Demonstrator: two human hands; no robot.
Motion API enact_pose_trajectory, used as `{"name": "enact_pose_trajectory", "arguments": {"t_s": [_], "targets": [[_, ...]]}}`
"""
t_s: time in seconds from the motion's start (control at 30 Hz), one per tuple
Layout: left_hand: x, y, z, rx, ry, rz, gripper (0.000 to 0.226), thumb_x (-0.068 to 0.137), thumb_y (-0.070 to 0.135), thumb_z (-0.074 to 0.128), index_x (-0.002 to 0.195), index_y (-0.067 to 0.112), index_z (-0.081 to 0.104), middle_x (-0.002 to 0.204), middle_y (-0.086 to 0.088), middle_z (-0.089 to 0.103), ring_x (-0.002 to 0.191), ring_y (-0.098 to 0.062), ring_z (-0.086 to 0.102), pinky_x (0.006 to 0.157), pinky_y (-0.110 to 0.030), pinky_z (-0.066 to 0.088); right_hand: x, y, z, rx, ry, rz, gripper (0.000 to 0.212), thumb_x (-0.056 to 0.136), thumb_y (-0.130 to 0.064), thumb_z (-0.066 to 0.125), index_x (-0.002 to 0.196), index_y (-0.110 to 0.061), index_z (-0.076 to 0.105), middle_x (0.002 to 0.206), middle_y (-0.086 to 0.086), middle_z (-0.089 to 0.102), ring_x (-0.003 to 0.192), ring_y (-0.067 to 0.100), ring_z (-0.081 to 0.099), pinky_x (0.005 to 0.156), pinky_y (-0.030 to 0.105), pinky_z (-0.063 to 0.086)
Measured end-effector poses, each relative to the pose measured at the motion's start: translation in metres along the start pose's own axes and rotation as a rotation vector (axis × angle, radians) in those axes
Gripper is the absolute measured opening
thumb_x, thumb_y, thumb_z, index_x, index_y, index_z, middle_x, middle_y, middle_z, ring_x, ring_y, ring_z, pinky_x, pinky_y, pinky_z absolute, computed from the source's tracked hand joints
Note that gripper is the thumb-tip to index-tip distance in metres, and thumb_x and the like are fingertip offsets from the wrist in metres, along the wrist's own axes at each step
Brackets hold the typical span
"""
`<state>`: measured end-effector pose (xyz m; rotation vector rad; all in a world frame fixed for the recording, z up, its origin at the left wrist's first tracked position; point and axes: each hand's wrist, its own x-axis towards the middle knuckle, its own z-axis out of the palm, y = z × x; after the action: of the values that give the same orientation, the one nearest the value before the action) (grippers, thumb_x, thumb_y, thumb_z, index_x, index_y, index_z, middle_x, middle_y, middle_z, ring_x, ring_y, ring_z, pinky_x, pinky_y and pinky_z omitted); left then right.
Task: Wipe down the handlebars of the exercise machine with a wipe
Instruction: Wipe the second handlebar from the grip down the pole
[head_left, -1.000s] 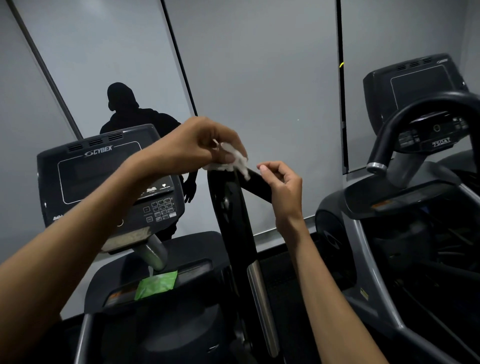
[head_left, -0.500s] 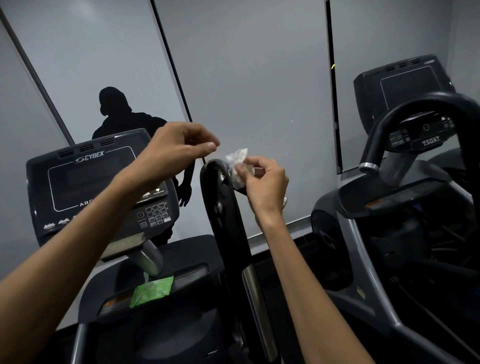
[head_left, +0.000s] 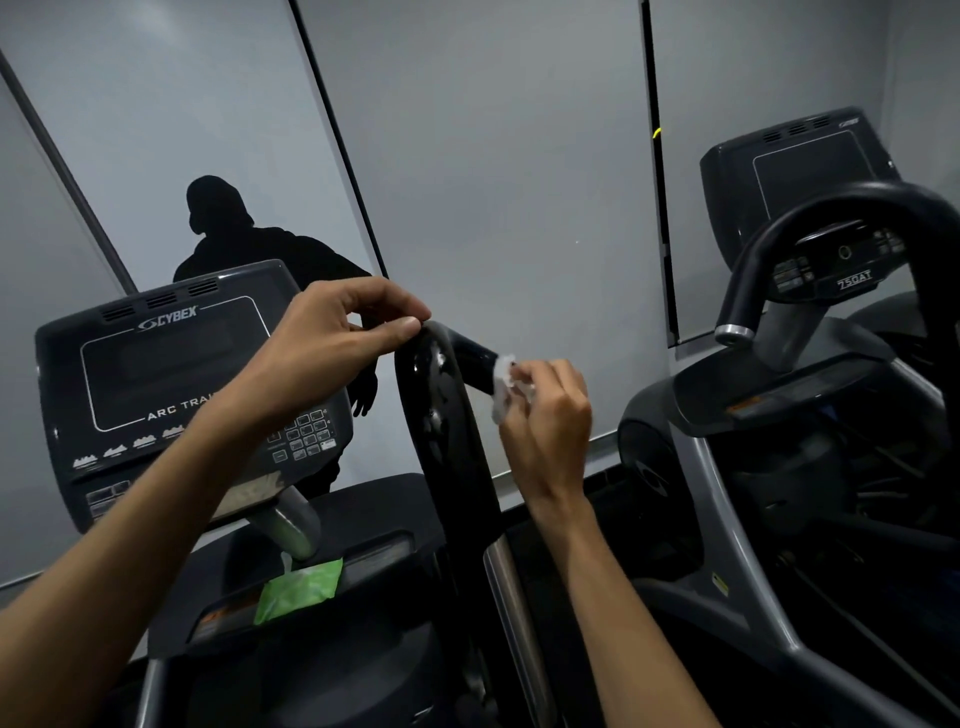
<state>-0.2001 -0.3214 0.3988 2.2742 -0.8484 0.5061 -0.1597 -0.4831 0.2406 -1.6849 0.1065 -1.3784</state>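
Handlebar (head_left: 441, 410), glossy black, rises in the middle of the view, with wet-looking streaks on its upper curve. A short black stub branches off its top toward the right; the far end of that stub is hidden behind the wipe. Lower down, the handlebar meets a silver post (head_left: 511, 613) whose base runs out of frame.

Wipe (head_left: 503, 387): small, white, crumpled, just right of the handlebar and against the stub's end. Right hand (head_left: 545, 415) pinches it, fingers curled round it; most of the wipe is buried in the fingers, so its full size cannot be made out.

Left hand (head_left: 332, 343) is just left of the handlebar top, thumb and forefinger drawn together, tips at the crest. Whether they actually touch the handlebar, or hold anything, is hard to tell.

Console (head_left: 171, 374) stands left of the handlebar, partly covered by the left forearm; its lettering is cut off by the arm. Green packet (head_left: 298, 590) lies on the ledge below the console, left of the handlebar's lower part.

Second machine (head_left: 810, 395) stands well right of the handlebar, cut off at the frame edge. Dark silhouette (head_left: 234, 244) shows on the wall behind the console.
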Motion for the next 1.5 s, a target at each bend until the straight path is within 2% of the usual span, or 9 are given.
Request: {"name": "enact_pose_trajectory", "arguments": {"t_s": [0.17, 0.3, 0.47, 0.53, 0.63, 0.73, 0.87, 1.07, 1.5], "targets": [[-0.005, 0.002, 0.0, 0.021, 0.016, -0.023, 0.01, 0.094, 0.019, 0.068, 0.099, 0.023, 0.076, 0.093, 0.004, 0.075, 0.089, -0.005, 0.069, 0.092, -0.037, 0.056, 0.008, -0.021, 0.012, 0.116, 0.063, 0.202, 0.007, 0.083, -0.002, 0.074, 0.089, -0.004, 0.074, 0.089, 0.008, 0.065, 0.085, 0.028, 0.061, 0.069, 0.017, 0.032], [-0.004, 0.004, 0.002, 0.034, 0.021, -0.014, 0.011, 0.094, 0.017, 0.068, 0.1, 0.021, 0.076, 0.095, 0.004, 0.075, 0.093, -0.008, 0.07, 0.094, -0.043, 0.056, 0.022, -0.041, 0.019, 0.303, -0.087, 0.23, 0.007, 0.087, -0.005, 0.072, 0.091, -0.008, 0.076, 0.086, 0.006, 0.066, 0.074, 0.015, 0.059, 0.067, 0.007, 0.037], [-0.006, -0.001, 0.003, -0.039, 0.06, -0.031, 0.009, 0.091, 0.019, 0.072, 0.097, 0.021, 0.078, 0.089, 0.001, 0.077, 0.092, -0.016, 0.072, 0.096, -0.05, 0.055, 0.005, -0.036, 0.013, 0.449, -0.214, 0.267, 0.012, 0.092, -0.03, 0.074, 0.084, -0.024, 0.068, 0.084, 0.004, 0.071, 0.077, 0.019, 0.066, 0.07, 0.032, 0.052], [-0.007, -0.002, 0.003, -0.037, 0.093, -0.021, 0.009, 0.09, 0.02, 0.073, 0.096, 0.022, 0.079, 0.087, 0.003, 0.077, 0.09, -0.017, 0.072, 0.094, -0.051, 0.055, 0.009, -0.04, 0.015, 0.429, -0.204, 0.345, 0.016, 0.091, -0.027, 0.075, 0.08, -0.022, 0.065, 0.081, 0.006, 0.07, 0.071, 0.016, 0.063, 0.067, 0.029, 0.048], [-0.008, 0.0, 0.003, 0.015, 0.107, 0.004, 0.009, 0.09, 0.018, 0.073, 0.094, 0.023, 0.079, 0.086, 0.005, 0.077, 0.089, -0.017, 0.072, 0.092, -0.049, 0.057, 0.011, -0.051, 0.008, 0.786, -0.325, 0.641, 0.011, 0.089, -0.006, 0.076, 0.086, -0.015, 0.069, 0.082, 0.012, 0.075, 0.07, 0.017, 0.067, 0.065, 0.028, 0.053], [-0.006, 0.001, 0.003, 0.057, 0.09, 0.01, 0.008, 0.09, 0.019, 0.073, 0.094, 0.022, 0.079, 0.087, 0.005, 0.077, 0.089, -0.016, 0.072, 0.091, -0.049, 0.057, 0.008, -0.053, -0.007, 1.029, -0.433, 0.714, 0.018, 0.088, 0.007, 0.071, 0.092, -0.011, 0.071, 0.082, 0.007, 0.075, 0.068, 0.015, 0.067, 0.061, 0.023, 0.055], [-0.006, 0.0, 0.005, 0.07, 0.104, 0.009, 0.007, 0.091, 0.019, 0.071, 0.093, 0.019, 0.078, 0.088, 0.002, 0.076, 0.088, -0.015, 0.07, 0.09, -0.048, 0.056, 0.018, -0.059, -0.003, 1.021, -0.37, 0.828, 0.02, 0.088, 0.012, 0.067, 0.093, -0.008, 0.065, 0.079, 0.011, 0.069, 0.055, 0.01, 0.063, 0.05, 0.02, 0.052], [-0.008, -0.007, 0.01, -0.012, 0.141, -0.013, 0.007, 0.092, 0.019, 0.072, 0.095, 0.016, 0.077, 0.09, -0.003, 0.076, 0.088, -0.012, 0.069, 0.088, -0.051, 0.056, 0.005, -0.056, -0.017, 1.081, -0.436, 0.726, 0.021, 0.087, 0.009, 0.07, 0.091, -0.011, 0.07, 0.086, 0.012, 0.073, 0.067, 0.019, 0.066, 0.063, 0.028, 0.056], [-0.01, -0.008, 0.015, -0.057, 0.166, -0.011, 0.01, 0.092, 0.017, 0.07, 0.094, 0.009, 0.076, 0.092, -0.001, 0.076, 0.08, -0.003, 0.065, 0.086, -0.036, 0.055, 0.018, -0.056, -0.007, 1.064, -0.381, 0.784, 0.021, 0.089, 0.013, 0.064, 0.097, -0.006, 0.066, 0.08, 0.01, 0.072, 0.065, 0.018, 0.067, 0.057, 0.024, 0.057]]}}
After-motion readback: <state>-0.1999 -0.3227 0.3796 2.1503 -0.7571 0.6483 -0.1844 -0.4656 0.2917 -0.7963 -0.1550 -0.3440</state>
